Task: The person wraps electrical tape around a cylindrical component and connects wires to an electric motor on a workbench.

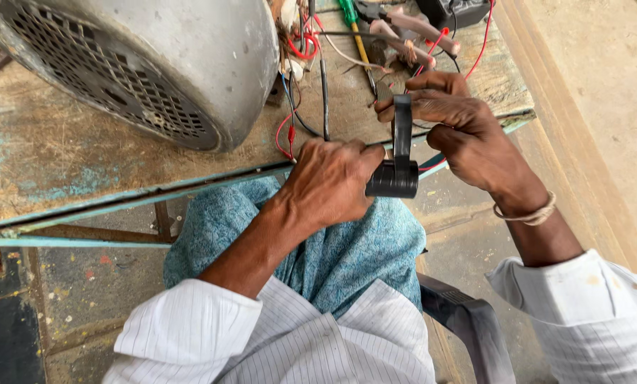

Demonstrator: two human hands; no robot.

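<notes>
Head view, looking down over the lap: the left hand (330,181) is wrapped around a black clamp-shaped tool (397,167), its grip closed on the lower barrel, just past the near edge of the table (62,163). The right hand (461,128) pinches the tool's upright arm near the top, fingers closed on it. To my eye, doing this well means keeping the barrel steady in the left while the right works the arm slowly, clear of the red and black wires (297,107) trailing beside it. The table is worn wood with flaking blue paint, carrying a big grey motor housing (155,64), a green-handled screwdriver (350,18) and pliers (411,32). Bare concrete floor below.
</notes>
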